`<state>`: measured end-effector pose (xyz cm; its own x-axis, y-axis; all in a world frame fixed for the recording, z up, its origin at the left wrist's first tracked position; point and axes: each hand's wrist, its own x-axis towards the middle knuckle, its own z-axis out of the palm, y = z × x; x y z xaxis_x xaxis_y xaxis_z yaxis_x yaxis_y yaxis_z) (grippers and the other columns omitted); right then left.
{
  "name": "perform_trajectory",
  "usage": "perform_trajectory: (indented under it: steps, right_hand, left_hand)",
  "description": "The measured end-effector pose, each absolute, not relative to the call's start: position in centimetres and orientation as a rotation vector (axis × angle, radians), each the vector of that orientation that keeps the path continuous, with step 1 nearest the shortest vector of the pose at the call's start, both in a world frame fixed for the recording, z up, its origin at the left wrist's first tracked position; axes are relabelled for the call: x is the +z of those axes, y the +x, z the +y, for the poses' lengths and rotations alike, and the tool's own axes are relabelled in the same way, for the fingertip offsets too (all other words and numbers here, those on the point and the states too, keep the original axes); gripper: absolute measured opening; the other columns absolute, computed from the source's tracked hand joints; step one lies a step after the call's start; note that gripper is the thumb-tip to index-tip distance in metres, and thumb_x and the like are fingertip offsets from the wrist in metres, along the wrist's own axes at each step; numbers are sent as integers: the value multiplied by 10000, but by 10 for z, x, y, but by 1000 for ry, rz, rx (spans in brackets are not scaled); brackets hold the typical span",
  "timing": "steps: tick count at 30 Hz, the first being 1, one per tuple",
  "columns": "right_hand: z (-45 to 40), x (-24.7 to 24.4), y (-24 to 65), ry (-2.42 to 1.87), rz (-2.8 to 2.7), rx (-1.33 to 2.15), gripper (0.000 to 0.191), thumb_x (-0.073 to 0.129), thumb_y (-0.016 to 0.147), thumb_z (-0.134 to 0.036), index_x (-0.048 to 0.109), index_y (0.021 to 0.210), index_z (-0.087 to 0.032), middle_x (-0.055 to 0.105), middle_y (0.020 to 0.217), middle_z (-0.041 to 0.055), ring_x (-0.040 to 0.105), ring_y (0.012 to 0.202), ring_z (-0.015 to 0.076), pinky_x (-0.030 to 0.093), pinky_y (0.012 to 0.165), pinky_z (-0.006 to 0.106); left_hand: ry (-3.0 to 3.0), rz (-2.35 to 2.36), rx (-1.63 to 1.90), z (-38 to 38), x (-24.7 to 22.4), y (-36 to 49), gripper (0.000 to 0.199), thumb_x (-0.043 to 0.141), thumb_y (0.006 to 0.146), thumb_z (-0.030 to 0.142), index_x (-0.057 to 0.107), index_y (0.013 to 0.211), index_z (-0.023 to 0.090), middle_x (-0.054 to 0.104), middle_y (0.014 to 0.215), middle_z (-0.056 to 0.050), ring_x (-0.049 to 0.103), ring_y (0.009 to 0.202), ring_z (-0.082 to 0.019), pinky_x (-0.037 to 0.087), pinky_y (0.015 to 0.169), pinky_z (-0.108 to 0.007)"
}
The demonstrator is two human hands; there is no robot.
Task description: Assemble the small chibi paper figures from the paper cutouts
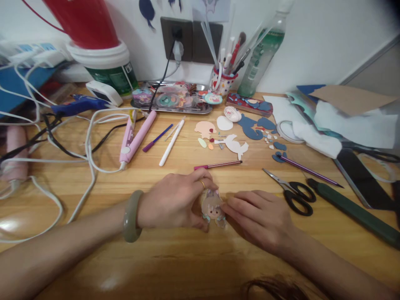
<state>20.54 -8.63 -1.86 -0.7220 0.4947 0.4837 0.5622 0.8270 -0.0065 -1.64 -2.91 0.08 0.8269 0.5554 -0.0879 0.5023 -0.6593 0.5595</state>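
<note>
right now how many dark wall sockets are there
2: one socket holds the plug; the other socket is to its right, partly behind sticks. The bucket may hide more.

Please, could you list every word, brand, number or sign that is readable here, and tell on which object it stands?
No text can be read for certain.
Green-labelled white bucket: small print, too blurred to read.
Green-labelled plastic bottle: print too blurred to read.

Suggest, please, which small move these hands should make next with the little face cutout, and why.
Perhaps the right hand should press lightly along the right edge of the face cutout: its fingertips are already there, while the left hand frames the opposite side, which should help steady it.
</note>
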Motion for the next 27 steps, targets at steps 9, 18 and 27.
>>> perform_trajectory:
  steps: [9, 18, 27]
  right_hand:
    - [-85, -17, 203, -799, -2531, -216, 148, 577, 793, -111, 608, 938, -117, 683, 887, 41, 572, 835, 177, 452, 648, 302]
    - [-85, -15, 203, -791, -2521, -241, 143, 592, 784, -111, 610, 926, -119, 687, 872, 35, 573, 818, 177, 446, 642, 303]
    - [-85, -16, 203, -771, -2532, -222, 148, 582, 792, -107, 605, 939, -109, 683, 880, 39, 570, 842, 175, 444, 645, 303]
  left_hand:
    - [2431, 780, 111, -30, 2, -16, 606, 677, 645, 504, 438, 1134, 237, 480, 1166, -14, 563, 914, -214, 419, 707, -293]
    - [2450, 767, 120, -28, 1, -15, 623, 687, 636, 498, 439, 1139, 226, 479, 1157, -18, 564, 904, -210, 417, 690, -289]
    - [2440, 791, 89, -29, 1, -16, 631, 691, 625, 505, 442, 1136, 229, 475, 1162, -4, 570, 878, -199, 421, 696, -291]
